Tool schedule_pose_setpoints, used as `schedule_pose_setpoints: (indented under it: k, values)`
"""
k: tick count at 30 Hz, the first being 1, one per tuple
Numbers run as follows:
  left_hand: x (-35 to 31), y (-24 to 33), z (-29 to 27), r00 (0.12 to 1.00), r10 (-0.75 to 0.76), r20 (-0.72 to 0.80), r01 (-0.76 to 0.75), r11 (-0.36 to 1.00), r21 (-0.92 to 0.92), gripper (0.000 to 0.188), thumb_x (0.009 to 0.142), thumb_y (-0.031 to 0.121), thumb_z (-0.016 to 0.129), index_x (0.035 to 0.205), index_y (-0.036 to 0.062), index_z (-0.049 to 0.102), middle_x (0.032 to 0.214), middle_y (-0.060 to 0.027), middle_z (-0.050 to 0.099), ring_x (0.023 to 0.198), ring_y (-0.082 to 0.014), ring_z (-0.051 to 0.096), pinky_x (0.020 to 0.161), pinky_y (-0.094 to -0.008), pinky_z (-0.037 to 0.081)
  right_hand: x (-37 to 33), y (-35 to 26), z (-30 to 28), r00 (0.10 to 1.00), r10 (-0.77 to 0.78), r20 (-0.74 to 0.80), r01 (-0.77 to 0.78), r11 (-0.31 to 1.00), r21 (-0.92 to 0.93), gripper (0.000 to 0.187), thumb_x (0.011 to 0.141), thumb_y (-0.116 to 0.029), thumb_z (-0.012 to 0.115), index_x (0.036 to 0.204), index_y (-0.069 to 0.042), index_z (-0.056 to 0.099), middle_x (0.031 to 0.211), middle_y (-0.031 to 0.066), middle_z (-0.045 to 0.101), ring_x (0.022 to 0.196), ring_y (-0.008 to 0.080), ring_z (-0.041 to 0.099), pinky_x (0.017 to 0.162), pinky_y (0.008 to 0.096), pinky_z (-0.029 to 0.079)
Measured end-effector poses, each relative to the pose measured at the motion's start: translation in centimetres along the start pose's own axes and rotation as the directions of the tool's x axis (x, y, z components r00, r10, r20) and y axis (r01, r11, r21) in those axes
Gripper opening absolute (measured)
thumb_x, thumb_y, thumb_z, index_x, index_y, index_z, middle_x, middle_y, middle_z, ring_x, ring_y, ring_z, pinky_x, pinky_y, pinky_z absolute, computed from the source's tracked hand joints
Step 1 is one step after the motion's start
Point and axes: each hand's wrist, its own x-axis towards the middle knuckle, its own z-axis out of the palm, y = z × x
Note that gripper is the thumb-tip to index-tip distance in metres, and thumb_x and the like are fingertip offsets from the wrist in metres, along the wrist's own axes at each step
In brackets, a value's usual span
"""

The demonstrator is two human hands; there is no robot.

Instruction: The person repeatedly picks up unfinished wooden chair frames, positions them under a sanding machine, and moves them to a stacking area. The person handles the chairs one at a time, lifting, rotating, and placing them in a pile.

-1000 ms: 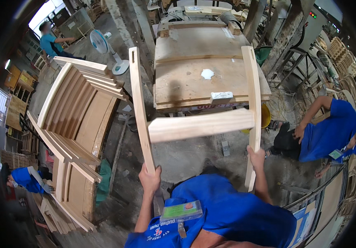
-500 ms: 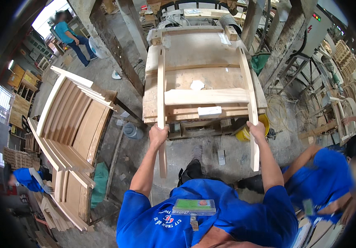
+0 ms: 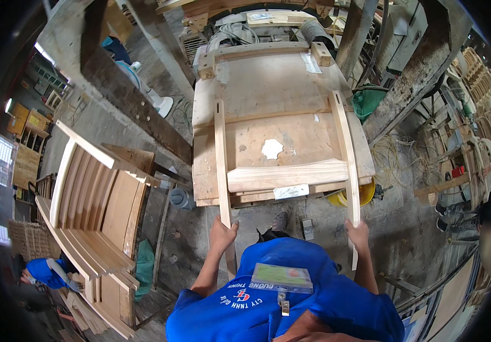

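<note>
I hold a pale wooden chair frame (image 3: 286,175), two long curved rails joined by a wide crosspiece. My left hand (image 3: 221,235) grips the left rail (image 3: 221,154) near its lower end. The right rail (image 3: 345,154) is gripped by my right hand (image 3: 359,235), also near its lower end. The frame lies over the plywood worktable (image 3: 257,85), its upper ends reaching the table's middle. The crosspiece sits near the table's front edge. My blue shirt fills the lower edge of the view.
A stack of similar curved wooden frames (image 3: 94,211) leans at the left. A yellow bucket (image 3: 352,196) sits under the table's right corner. Thick posts (image 3: 137,108) stand at left and right. Another person in blue (image 3: 46,272) crouches at lower left. More frames are stored at far right.
The frame has moved forward and down onto the worktable, from being held up in the air. My view has shifted closer to the table; both hands keep their grip on the rails.
</note>
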Motion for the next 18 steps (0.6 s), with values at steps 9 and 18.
schedule_pose_setpoints:
  k: [9,18]
  values:
    - [8.5,17.2,1.9,0.612,0.758,-0.223,-0.777,0.629,0.005,0.052,0.085,0.026,0.081,0.127,0.0011,0.063,0.119,-0.0261,0.064,0.113,-0.0432,0.059,0.101,-0.0524,0.046,-1.6,2.4,-1.1,0.999,0.015,0.029,-0.009,0.976,-0.216,0.057,0.083,-0.043,0.078,0.117,0.0,0.068,0.097,0.0245,0.074,0.094,0.041,0.072,0.083,0.0461,0.056]
    - [8.2,21.4,13.6,0.336,0.91,0.243,-0.931,0.283,0.231,0.067,0.095,0.04,0.067,0.139,-0.0088,0.052,0.13,-0.0323,0.059,0.125,-0.0483,0.053,0.109,-0.0589,0.037,-10.7,7.3,-1.9,0.987,0.153,-0.046,-0.157,0.98,-0.122,0.059,0.079,-0.046,0.079,0.122,-0.007,0.069,0.118,0.0195,0.07,0.111,0.0413,0.066,0.095,0.0499,0.053]
